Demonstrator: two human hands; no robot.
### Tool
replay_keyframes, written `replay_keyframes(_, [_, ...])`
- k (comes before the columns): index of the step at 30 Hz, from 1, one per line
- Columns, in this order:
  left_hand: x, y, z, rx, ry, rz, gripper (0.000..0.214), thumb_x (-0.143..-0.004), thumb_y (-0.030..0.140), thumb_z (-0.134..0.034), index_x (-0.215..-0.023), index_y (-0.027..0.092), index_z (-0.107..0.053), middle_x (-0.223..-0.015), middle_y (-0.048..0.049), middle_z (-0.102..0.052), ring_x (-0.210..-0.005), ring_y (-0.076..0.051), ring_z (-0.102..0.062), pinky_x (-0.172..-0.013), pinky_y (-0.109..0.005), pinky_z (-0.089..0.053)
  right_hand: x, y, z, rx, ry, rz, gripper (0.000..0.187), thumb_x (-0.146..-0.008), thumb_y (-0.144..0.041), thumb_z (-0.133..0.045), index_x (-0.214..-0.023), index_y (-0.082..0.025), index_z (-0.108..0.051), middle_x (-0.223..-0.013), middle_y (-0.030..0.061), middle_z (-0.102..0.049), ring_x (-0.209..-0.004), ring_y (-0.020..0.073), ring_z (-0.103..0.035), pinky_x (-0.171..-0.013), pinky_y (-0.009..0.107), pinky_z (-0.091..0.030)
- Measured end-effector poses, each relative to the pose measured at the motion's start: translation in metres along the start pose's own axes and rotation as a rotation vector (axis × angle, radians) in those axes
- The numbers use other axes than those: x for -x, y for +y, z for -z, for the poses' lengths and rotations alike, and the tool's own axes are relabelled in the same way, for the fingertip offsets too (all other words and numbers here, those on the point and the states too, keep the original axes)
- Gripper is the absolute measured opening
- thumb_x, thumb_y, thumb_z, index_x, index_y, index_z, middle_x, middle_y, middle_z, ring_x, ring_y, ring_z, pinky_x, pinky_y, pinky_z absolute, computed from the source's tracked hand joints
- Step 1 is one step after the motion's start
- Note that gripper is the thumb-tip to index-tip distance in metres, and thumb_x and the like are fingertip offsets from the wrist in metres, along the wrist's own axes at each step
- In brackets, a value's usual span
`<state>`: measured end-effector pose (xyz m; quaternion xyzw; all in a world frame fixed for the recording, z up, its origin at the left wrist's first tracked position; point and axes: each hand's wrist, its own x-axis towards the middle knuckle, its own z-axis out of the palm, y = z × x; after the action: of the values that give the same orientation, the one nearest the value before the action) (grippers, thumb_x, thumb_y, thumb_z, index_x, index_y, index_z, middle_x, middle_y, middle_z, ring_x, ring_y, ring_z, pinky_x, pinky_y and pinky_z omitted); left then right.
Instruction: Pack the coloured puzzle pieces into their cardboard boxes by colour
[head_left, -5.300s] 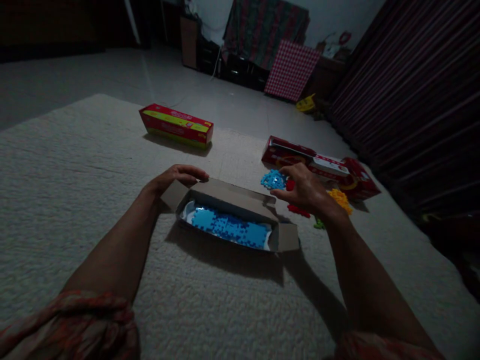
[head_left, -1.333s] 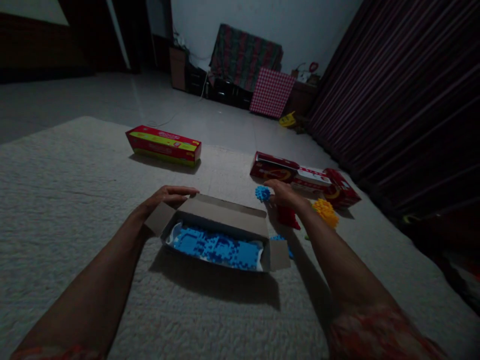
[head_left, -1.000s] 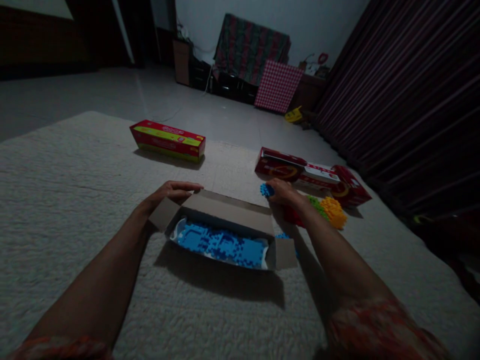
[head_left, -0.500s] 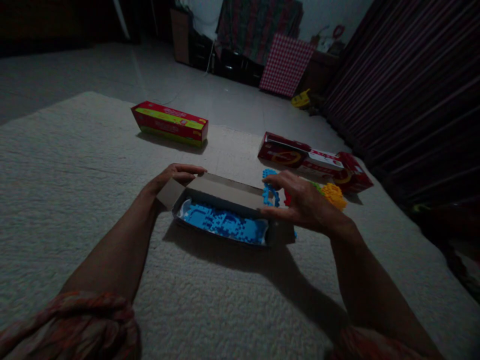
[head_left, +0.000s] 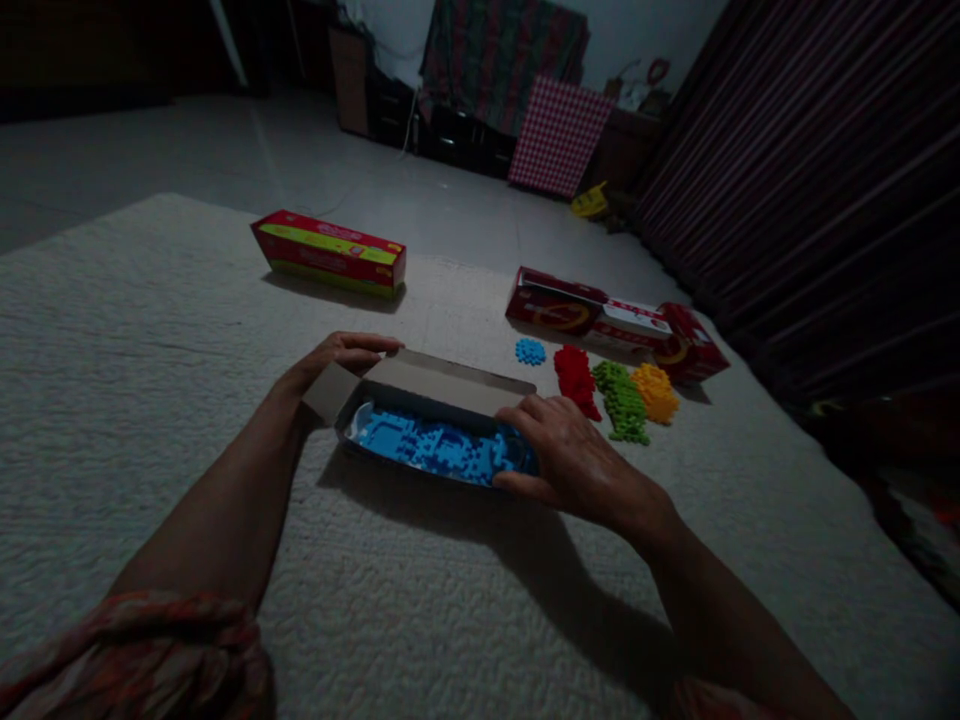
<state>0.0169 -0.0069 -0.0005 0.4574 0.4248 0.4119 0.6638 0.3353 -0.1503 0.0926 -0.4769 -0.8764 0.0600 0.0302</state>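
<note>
The open box (head_left: 442, 385) on the rug (head_left: 150, 400): right end hidden under my right hand (head_left: 574, 465), grip indiscernible; my left hand (head_left: 337, 352) rests open-fingered on its far-left flap. Blue pieces (head_left: 427, 448) inside; coloured piles (head_left: 622, 395) beyond.

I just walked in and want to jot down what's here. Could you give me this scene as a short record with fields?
Setting: pale rug on a floor, dim light
Left hand: rests on the left end flap of the open box
Right hand: laid over the box's right end, fingers by the blue pieces inside
Beside the box: one loose blue piece, red pile, green pile, orange pile
Farther off: closed red box, opened red box
</note>
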Motion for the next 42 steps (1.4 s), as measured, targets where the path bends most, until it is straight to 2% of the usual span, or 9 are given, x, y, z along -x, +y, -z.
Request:
replay_keyframes(5, [0.001, 0.001, 0.0, -0.03, -0.004, 0.005, 0.038, -0.069, 0.019, -0.08, -0.108, 0.018, -0.081, -0.102, -0.0097, -0.081, -0.077, -0.02, -0.075, -0.067, -0.028, -0.057, 0.001, 0.002, -0.002, -0.022, 0.029, 0.017, 0.054, -0.079, -0.04, -0.084, -0.123, -0.024, -0.058, -0.114, 0.0125, -0.063, -0.105, 0.0318, -0.058, -0.091, 0.047, -0.048])
replay_keyframes(9, [-0.002, -0.001, 0.003, -0.052, 0.007, 0.018, 0.037, -0.07, 0.018, -0.08, -0.106, 0.02, -0.082, -0.102, -0.0095, -0.081, -0.079, -0.021, -0.075, -0.068, -0.029, -0.058, 0.003, 0.012, 0.002, -0.086, 0.097, 0.046, 0.047, -0.086, -0.04, -0.077, -0.126, -0.024, -0.058, -0.117, 0.0132, -0.063, -0.107, 0.0313, -0.06, -0.092, 0.048, -0.05])
replay_keyframes(12, [-0.005, -0.002, 0.006, -0.073, 0.001, 0.025, 0.036, -0.069, 0.02, -0.082, -0.105, 0.021, -0.082, -0.102, -0.0105, -0.081, -0.079, -0.022, -0.075, -0.066, -0.029, -0.058, -0.005, 0.038, 0.004, -0.081, 0.207, -0.001, 0.036, -0.092, -0.038, -0.068, -0.124, -0.023, -0.061, -0.116, 0.0126, -0.065, -0.106, 0.0295, -0.062, -0.092, 0.046, -0.05])
replay_keyframes(15, [-0.006, -0.003, 0.008, -0.08, -0.023, 0.029, 0.036, -0.07, 0.023, -0.083, -0.106, 0.022, -0.082, -0.106, -0.0109, -0.081, -0.082, -0.024, -0.076, -0.066, -0.029, -0.058, -0.025, 0.082, 0.0, -0.022, 0.274, -0.134, 0.029, -0.092, -0.03, -0.064, -0.12, -0.021, -0.066, -0.114, 0.0122, -0.067, -0.104, 0.0283, -0.064, -0.091, 0.042, -0.051])
replay_keyframes(19, [-0.008, -0.002, 0.01, -0.053, -0.051, 0.045, 0.036, -0.069, 0.023, -0.084, -0.106, 0.022, -0.083, -0.108, -0.0123, -0.08, -0.081, -0.023, -0.076, -0.068, -0.03, -0.059, -0.061, 0.139, -0.011, 0.088, 0.156, -0.356, 0.036, -0.089, -0.019, -0.061, -0.125, -0.017, -0.066, -0.129, 0.0161, -0.066, -0.118, 0.0306, -0.062, -0.1, 0.044, -0.048])
replay_keyframes(23, [-0.012, -0.001, 0.011, -0.059, -0.035, 0.058, 0.034, -0.067, 0.023, -0.086, -0.101, 0.023, -0.084, -0.108, -0.0119, -0.08, -0.08, -0.022, -0.075, -0.068, -0.03, -0.059, -0.093, 0.166, -0.023, 0.136, -0.031, -0.364, 0.049, -0.086, -0.013, -0.061, -0.134, -0.02, -0.06, -0.145, 0.0146, -0.06, -0.131, 0.0317, -0.056, -0.108, 0.049, -0.043])
replay_keyframes(31, [-0.013, -0.002, 0.011, -0.062, -0.035, 0.035, 0.033, -0.065, 0.021, -0.084, -0.099, 0.023, -0.084, -0.107, -0.0097, -0.081, -0.086, -0.024, -0.077, -0.073, -0.03, -0.06, -0.134, 0.179, -0.039, 0.163, -0.237, -0.375, 0.059, -0.076, -0.012, -0.069, -0.133, -0.022, -0.061, -0.144, 0.0145, -0.062, -0.131, 0.0319, -0.059, -0.106, 0.045, -0.048])
replay_keyframes(37, [-0.013, -0.003, 0.01, -0.029, -0.043, 0.045, 0.035, -0.066, 0.016, -0.081, -0.101, 0.019, -0.084, -0.101, -0.0111, -0.081, -0.081, -0.022, -0.076, -0.069, -0.028, -0.059, -0.133, 0.18, -0.037, 0.182, -0.246, -0.324, 0.048, -0.077, -0.017, -0.071, -0.125, -0.021, -0.067, -0.132, 0.0119, -0.069, -0.118, 0.0268, -0.066, -0.097, 0.032, -0.051])
replay_keyframes(42, [-0.008, 0.0, 0.005, 0.01, -0.027, 0.028, 0.037, -0.063, 0.016, -0.082, -0.1, 0.017, -0.083, -0.1, -0.0115, -0.081, -0.078, -0.021, -0.075, -0.067, -0.027, -0.058, -0.137, 0.178, -0.04, 0.191, -0.229, -0.356, 0.043, -0.078, -0.016, -0.07, -0.121, -0.02, -0.07, -0.122, 0.0106, -0.073, -0.109, 0.0265, -0.068, -0.09, 0.031, -0.052])
